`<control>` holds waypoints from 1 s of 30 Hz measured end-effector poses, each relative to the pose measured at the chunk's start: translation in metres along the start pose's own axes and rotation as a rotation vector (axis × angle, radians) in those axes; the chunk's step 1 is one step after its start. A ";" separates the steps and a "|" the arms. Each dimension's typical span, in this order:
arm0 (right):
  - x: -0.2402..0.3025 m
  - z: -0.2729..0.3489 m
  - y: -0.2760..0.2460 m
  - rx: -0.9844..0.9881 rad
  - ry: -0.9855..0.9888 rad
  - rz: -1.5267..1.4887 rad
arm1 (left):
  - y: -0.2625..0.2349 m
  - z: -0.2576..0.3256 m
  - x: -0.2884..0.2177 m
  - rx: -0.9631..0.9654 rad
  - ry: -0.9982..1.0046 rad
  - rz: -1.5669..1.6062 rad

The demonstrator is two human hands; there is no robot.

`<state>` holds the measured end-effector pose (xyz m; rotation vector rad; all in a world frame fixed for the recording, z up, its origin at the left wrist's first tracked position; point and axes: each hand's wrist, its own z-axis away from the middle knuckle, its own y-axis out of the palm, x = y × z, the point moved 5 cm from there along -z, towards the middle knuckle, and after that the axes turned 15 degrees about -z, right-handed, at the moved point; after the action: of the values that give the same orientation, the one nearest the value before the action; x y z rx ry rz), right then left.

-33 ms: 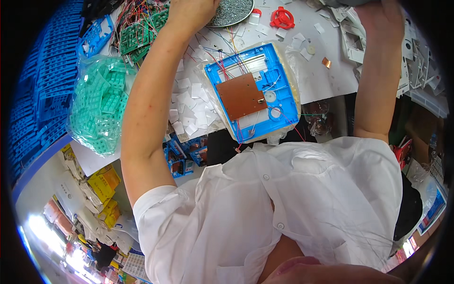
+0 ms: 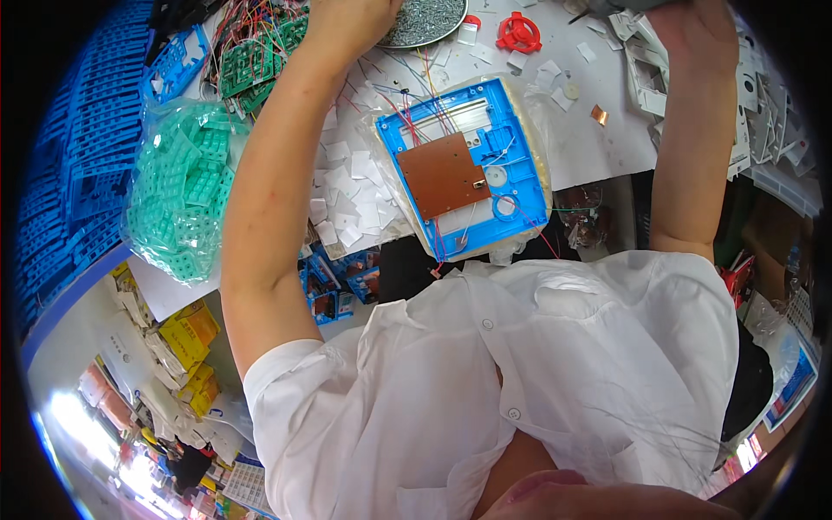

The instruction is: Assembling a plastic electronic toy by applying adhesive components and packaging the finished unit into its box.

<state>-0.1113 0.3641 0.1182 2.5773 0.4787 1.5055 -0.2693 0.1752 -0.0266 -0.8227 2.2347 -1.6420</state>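
Observation:
My left hand is at the top edge, beside a round metal dish of small screws. Its fingertips are cut off by the frame or turned away. At the upper right my right hand is closed round a dark grey tool with a narrow tip pointing left; it looks like an electric screwdriver, only partly in view. Between my forearms lies a blue plastic housing, open side up, on clear plastic wrap. A brown circuit board sits in it, with red and yellow wires running out. Neither hand touches the housing.
A bag of green moulded parts and stacked blue frames stand left. Wired green circuit boards lie behind. White paper pieces are scattered beside the housing. A red plastic ring and white plastic housings lie farther right.
The grey tool in my right hand has shifted slightly, so that more of its narrow tip shows. My left hand has hardly moved, and the blue housing stays in place.

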 end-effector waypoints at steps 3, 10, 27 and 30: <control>-0.018 -0.002 0.013 -0.025 0.117 -0.165 | -0.027 0.011 0.007 -0.132 -0.016 0.264; -0.045 0.038 0.079 -0.188 0.006 -0.473 | -0.115 0.137 -0.057 -0.171 -0.028 0.673; -0.048 0.066 0.136 0.209 0.137 -0.515 | -0.108 0.199 -0.094 -0.215 -0.228 0.980; -0.049 0.066 0.137 0.196 0.142 -0.508 | -0.112 0.198 -0.095 -0.245 -0.196 0.905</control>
<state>-0.0479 0.2225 0.0802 2.2294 1.2421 1.5099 -0.0590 0.0487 -0.0004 0.0399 2.1757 -0.8340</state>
